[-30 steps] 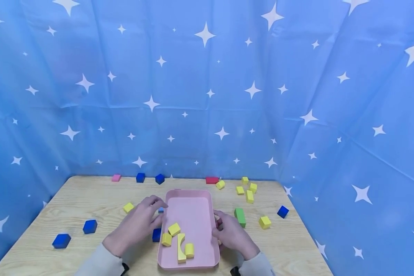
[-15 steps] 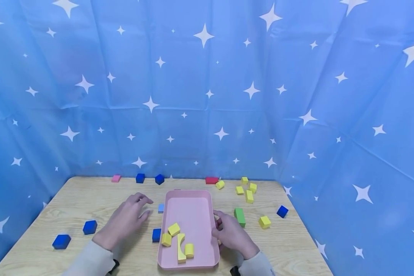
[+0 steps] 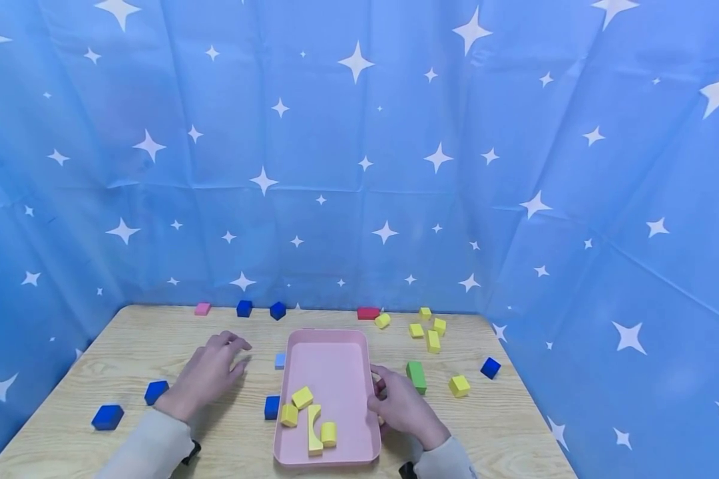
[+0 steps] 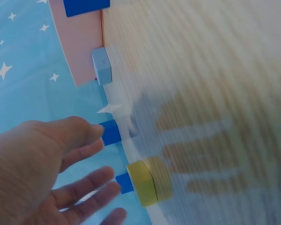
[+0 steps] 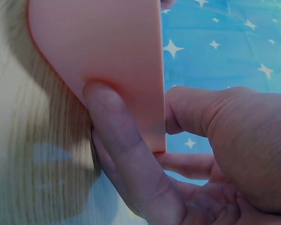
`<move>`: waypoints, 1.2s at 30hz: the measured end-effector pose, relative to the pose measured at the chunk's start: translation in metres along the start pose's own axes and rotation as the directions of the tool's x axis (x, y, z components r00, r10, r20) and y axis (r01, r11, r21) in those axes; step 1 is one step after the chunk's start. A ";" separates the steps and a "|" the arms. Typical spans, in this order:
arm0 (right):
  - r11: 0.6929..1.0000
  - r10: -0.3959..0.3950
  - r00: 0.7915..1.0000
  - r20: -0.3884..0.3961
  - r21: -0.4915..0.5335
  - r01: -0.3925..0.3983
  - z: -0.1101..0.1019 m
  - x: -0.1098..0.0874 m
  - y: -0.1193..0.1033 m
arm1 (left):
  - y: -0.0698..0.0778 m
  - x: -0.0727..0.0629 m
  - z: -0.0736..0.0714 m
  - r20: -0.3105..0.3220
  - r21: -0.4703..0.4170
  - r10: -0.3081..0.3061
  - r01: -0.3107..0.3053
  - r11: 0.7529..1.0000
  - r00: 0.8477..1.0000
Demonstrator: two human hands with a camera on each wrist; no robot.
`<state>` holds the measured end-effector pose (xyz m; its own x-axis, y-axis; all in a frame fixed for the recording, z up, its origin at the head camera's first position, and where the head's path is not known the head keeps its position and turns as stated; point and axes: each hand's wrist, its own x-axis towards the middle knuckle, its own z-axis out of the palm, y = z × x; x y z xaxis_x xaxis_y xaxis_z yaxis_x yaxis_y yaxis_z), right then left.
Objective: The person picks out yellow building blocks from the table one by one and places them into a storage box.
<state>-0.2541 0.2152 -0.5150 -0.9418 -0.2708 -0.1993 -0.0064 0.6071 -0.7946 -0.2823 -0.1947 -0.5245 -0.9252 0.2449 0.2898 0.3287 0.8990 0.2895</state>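
Head: tray (image 3: 343,379) holds four yellow blocks (image 3: 328,434); right fingers (image 5: 124,136) seemingly pinch it, left fingers (image 4: 91,186) spread.

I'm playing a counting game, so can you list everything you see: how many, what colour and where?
Tray: 1, pink, middle of table
Yellow blocks in tray: 4, yellow, near end
Yellow blocks on table: 7, yellow, six right, one seen only in the left wrist view
Dark blue blocks: 6, dark blue, five left, one far right
Light blue block: 1, light blue, left of tray
Pink block: 1, pink, back left
Red block: 1, red, back edge
Green block: 1, green, right of tray
Table: 1, pale wood, underneath
Curtain: blue, white stars, behind table
Sleeves: 2, pale, bottom
Left hand: 1, left of tray
Right hand: 1, grip on tray's right side
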 end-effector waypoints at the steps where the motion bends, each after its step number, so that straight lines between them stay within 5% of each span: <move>1: 1.000 0.002 1.000 0.000 -0.003 -0.002 0.000 0.000 0.000 | -0.001 0.000 -0.001 0.014 0.001 -0.009 0.009 1.000 1.000; 9: 1.000 0.017 1.000 -0.009 -0.016 -0.017 0.000 0.001 -0.001 | -0.005 -0.002 -0.004 0.108 -0.033 -0.056 0.060 0.998 0.993; 19: 1.000 0.015 1.000 -0.012 -0.015 -0.015 0.000 -0.002 -0.002 | -0.007 -0.003 -0.002 0.110 -0.065 -0.011 0.018 0.998 0.994; 36: 1.000 0.028 1.000 -0.008 -0.013 -0.028 0.000 -0.001 -0.004 | -0.008 -0.002 -0.001 0.112 -0.066 -0.024 0.032 0.997 0.993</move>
<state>-0.2525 0.2129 -0.5119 -0.9443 -0.2479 -0.2165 0.0153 0.6240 -0.7813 -0.2828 -0.2026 -0.5264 -0.9482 0.2622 0.1791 0.3111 0.8804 0.3579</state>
